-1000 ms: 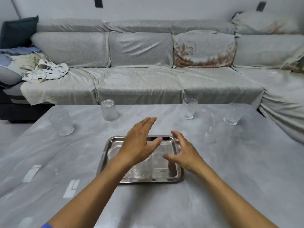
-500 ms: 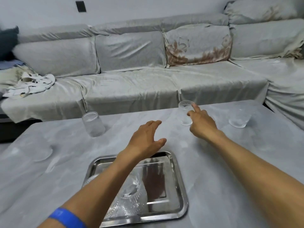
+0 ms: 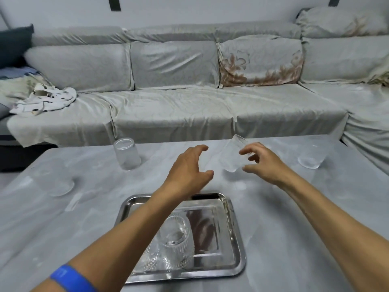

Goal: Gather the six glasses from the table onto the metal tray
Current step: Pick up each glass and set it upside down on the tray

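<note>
My right hand grips a clear glass, which is tilted and lifted just off the grey table's far middle. To its left, my left hand hovers open with fingers spread and nothing in it. The metal tray lies on the table near me, partly under my left forearm. Two ribbed glasses stand on its left half: one in plain sight, the other half hidden by the forearm. Three more glasses stand on the table: far middle-left, left and far right.
The grey marbled table fills the foreground, with its far edge against a covered grey sofa. A crumpled white cloth lies on the sofa's left seat. The tray's right half is bare metal.
My right hand reached the far-middle glass, closed on it and tipped it up off the table. My left hand rose from over the tray toward it.
</note>
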